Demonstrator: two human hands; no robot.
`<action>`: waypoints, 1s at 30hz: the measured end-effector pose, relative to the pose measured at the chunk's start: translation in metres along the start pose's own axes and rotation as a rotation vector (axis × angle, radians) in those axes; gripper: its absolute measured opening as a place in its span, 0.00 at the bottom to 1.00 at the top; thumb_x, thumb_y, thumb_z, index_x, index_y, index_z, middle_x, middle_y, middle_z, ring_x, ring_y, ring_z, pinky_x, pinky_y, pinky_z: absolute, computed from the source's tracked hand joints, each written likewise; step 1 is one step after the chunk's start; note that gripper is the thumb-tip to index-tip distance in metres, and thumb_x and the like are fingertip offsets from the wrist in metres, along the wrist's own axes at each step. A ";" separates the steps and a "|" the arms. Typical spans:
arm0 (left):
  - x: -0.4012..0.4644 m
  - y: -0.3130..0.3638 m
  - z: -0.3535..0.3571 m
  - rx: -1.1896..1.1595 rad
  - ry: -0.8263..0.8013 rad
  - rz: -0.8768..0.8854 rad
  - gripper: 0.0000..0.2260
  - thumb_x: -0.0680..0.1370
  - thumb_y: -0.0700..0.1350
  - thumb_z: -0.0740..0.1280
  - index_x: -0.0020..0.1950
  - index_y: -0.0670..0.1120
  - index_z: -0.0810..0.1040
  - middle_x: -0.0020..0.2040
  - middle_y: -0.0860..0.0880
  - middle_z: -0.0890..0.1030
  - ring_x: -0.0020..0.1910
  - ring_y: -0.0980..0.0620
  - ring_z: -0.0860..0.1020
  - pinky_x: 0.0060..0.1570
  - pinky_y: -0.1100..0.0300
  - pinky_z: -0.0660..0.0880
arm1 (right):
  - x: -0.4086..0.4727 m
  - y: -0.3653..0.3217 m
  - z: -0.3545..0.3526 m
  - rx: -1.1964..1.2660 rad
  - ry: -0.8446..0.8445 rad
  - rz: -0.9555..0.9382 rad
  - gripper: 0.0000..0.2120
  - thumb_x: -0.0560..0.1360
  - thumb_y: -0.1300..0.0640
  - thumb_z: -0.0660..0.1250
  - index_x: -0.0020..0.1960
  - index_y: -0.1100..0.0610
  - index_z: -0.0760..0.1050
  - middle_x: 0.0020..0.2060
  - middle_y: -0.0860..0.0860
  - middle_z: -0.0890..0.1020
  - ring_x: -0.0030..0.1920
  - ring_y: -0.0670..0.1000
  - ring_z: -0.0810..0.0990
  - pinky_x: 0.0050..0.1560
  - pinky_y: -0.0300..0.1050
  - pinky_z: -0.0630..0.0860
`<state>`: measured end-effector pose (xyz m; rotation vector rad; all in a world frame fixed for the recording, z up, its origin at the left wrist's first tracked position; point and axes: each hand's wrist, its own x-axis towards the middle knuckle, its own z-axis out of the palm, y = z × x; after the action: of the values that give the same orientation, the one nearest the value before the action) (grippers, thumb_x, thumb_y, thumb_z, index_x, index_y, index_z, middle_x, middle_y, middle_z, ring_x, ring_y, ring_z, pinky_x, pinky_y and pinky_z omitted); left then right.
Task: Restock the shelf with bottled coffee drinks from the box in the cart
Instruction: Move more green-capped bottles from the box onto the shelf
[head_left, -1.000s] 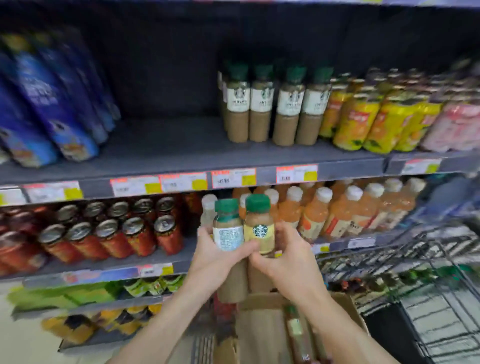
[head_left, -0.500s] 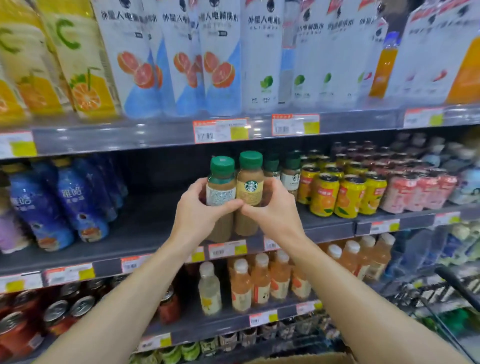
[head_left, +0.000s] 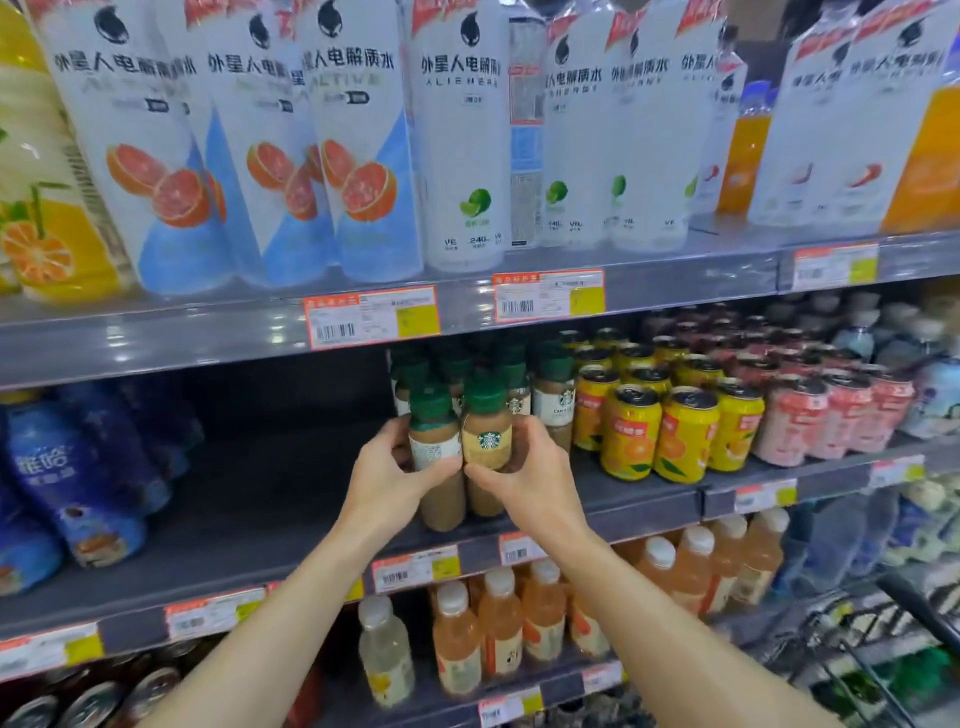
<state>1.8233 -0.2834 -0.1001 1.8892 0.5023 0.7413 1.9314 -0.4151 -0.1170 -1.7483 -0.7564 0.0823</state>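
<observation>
Green-capped Starbucks bottle (head_left: 485, 441) gripped by right hand (head_left: 524, 475); left hand (head_left: 387, 480) grips barcode-side bottle (head_left: 435, 457).

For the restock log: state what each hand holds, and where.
Left hand grips a green-capped tan coffee bottle mid-body; right hand grips its twin likewise.

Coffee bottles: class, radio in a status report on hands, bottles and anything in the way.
Left hand grips one coffee bottle, right hand grips the other. Both upright over the middle shelf, in front of shelved coffee bottles. Yellow cans close on right.
</observation>
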 end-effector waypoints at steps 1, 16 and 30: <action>0.002 -0.003 0.002 -0.010 -0.008 -0.008 0.23 0.68 0.42 0.78 0.60 0.51 0.75 0.53 0.57 0.82 0.52 0.61 0.80 0.53 0.60 0.77 | 0.002 0.003 0.001 -0.006 -0.005 0.000 0.23 0.67 0.54 0.79 0.56 0.46 0.71 0.49 0.41 0.82 0.50 0.39 0.80 0.49 0.40 0.79; 0.005 -0.013 0.019 0.153 0.053 -0.060 0.24 0.64 0.57 0.78 0.57 0.54 0.76 0.53 0.53 0.76 0.52 0.57 0.76 0.51 0.60 0.76 | 0.008 0.029 0.008 -0.068 -0.013 -0.030 0.27 0.70 0.47 0.76 0.64 0.55 0.71 0.54 0.46 0.82 0.54 0.45 0.80 0.52 0.44 0.80; -0.011 -0.010 0.020 0.180 0.139 -0.107 0.16 0.71 0.48 0.76 0.55 0.50 0.76 0.44 0.61 0.79 0.42 0.69 0.75 0.34 0.78 0.70 | 0.000 0.026 0.000 -0.100 -0.058 0.013 0.26 0.69 0.53 0.76 0.64 0.52 0.70 0.54 0.45 0.81 0.54 0.44 0.79 0.53 0.43 0.78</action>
<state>1.8290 -0.2992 -0.1187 1.9679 0.7738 0.7813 1.9433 -0.4183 -0.1399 -1.8528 -0.8032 0.1064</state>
